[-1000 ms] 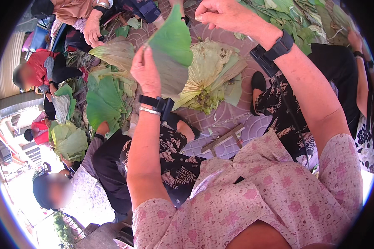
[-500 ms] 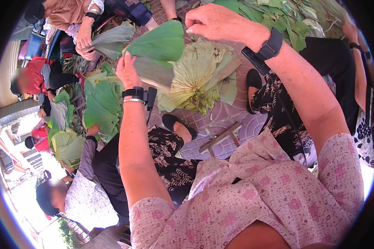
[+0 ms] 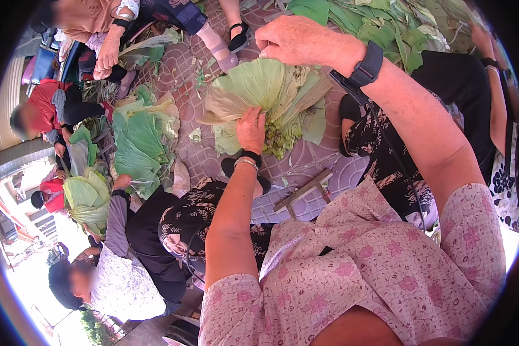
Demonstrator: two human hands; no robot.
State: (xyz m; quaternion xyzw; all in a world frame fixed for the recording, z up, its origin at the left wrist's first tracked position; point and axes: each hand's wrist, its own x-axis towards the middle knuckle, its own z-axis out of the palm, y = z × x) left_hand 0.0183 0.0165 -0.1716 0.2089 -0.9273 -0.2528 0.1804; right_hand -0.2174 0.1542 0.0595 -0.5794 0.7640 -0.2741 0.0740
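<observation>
My left hand is closed on the base of a large fan-shaped leaf, pale green with a brownish left side. The leaf lies over a pile of yellowish, dried-looking leaves on the paving between my feet. Above the leaf's far edge, my right hand is held up with its fingers curled together. What they pinch, if anything, is hidden. Both wrists wear black bands.
A small wooden stool-like frame rests on the paving near my feet. To the left is another stack of green leaves, with a co-worker's hand at it. More green leaves are heaped at the far right. Several people sit around.
My left hand has brought the leaf right and down from the left side onto the pile. The right hand has barely moved. The co-worker at the far left no longer holds up a greyish leaf.
</observation>
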